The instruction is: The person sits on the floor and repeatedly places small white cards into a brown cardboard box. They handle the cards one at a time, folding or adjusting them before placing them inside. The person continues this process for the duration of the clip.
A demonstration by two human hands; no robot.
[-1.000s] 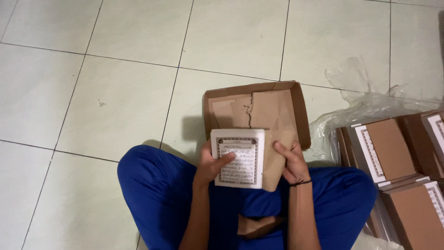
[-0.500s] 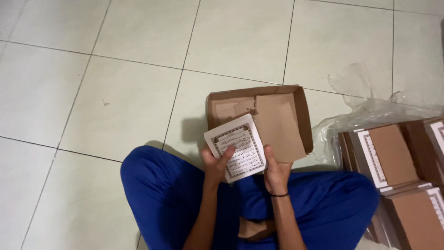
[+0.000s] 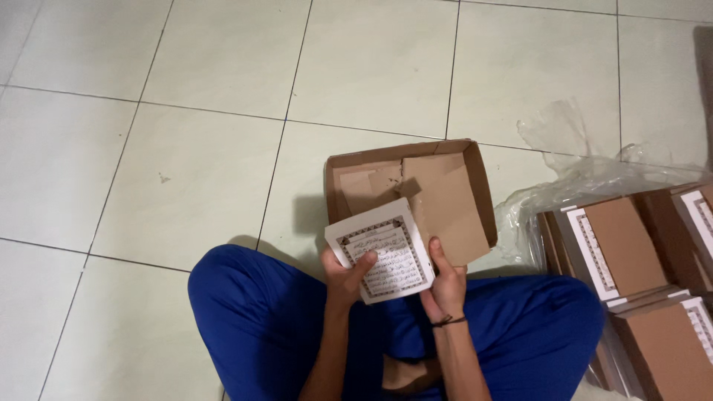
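Head view: sitting cross-legged on pale floor tiles (image 3: pixel 186 171), blue trousers (image 3: pixel 267 327) filling the lower frame. Holding a white book (image 3: pixel 382 249) with an ornate bordered cover, tilted, above the lap and just in front of an open cardboard box (image 3: pixel 416 189). Gripping the book's left edge with the left hand (image 3: pixel 345 271), thumb lying across the cover, fingers curled under. Clasping the right edge with the right hand (image 3: pixel 444 278), thumb on the cover rim, dark band at the wrist. Both hands closed firmly on the book.

Box resting on the floor, touching the book's far edge, brown paper flap folded inside. Lying at the right: a stack of brown books (image 3: pixel 631 260) with white spines, partly in crumpled clear plastic (image 3: pixel 572 160).
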